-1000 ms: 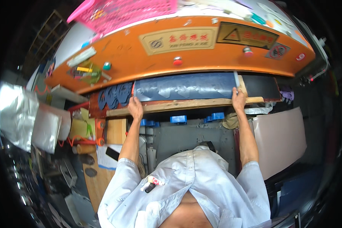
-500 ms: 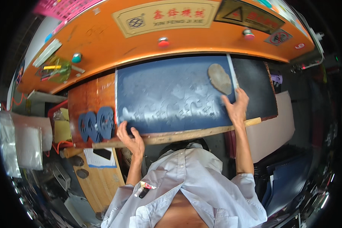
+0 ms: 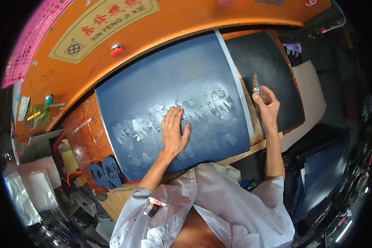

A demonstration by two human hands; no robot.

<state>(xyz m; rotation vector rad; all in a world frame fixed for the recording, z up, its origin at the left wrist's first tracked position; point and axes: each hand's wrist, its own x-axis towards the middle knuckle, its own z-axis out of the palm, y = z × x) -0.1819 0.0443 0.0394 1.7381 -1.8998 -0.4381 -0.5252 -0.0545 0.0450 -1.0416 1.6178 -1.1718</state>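
Observation:
A large dark blue sheet [image 3: 165,70] lies across the bench, with embossed or cut outlines in rows over its middle and nearer part. My left hand [image 3: 175,130] rests on it, palm down with fingers out, over the outlines. To the right, above a black board [image 3: 262,53], my right hand [image 3: 268,107] grips a narrow brownish, shiny metal piece [image 3: 255,84] between thumb and fingers. That piece shows edge-on, so its full shape is hidden. Blue cut-out pieces [image 3: 110,171] stand in stacks near the sheet's lower left corner.
An orange machine beam [image 3: 161,31] with a red knob [image 3: 116,50] spans the far side of the bench. A wooden strip [image 3: 258,145] runs along the near edge. Blue sheets [image 3: 318,177] stand at the right, and clear plastic bags [image 3: 41,190] hang at the left.
The view has turned. The sheet now reaches nearer my body. My left hand has moved from its left edge onto its middle. The oval piece has left the sheet; my right hand now holds a metal piece.

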